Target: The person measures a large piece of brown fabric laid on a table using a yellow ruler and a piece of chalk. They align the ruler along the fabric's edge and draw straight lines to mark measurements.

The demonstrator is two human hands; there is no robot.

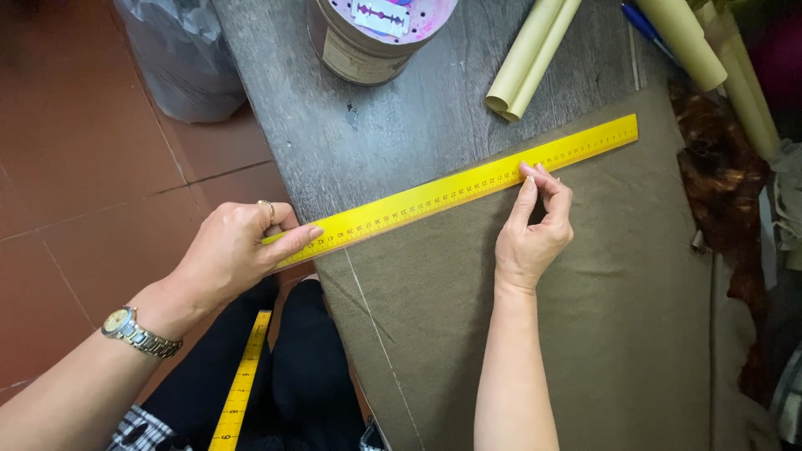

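A long yellow ruler [451, 190] lies slanted across the top edge of an olive-green cloth [610, 301] on a grey wooden table [401, 125]. My left hand [238, 250], with a ring and a wristwatch, pinches the ruler's near left end. My right hand [535, 221] rests on the cloth with pinched fingertips touching the ruler's lower edge near its middle; whether it holds something small I cannot tell. A thin chalk line [376, 326] runs down the cloth from the ruler.
A round tin [368, 38] with a razor blade on its lid stands at the back. Rolled cream paper [530, 58] and more rolls [710, 58] lie beside a blue pen [647, 25]. A yellow tape measure [242, 380] hangs over my lap. Brown patterned fabric [723, 175] lies right.
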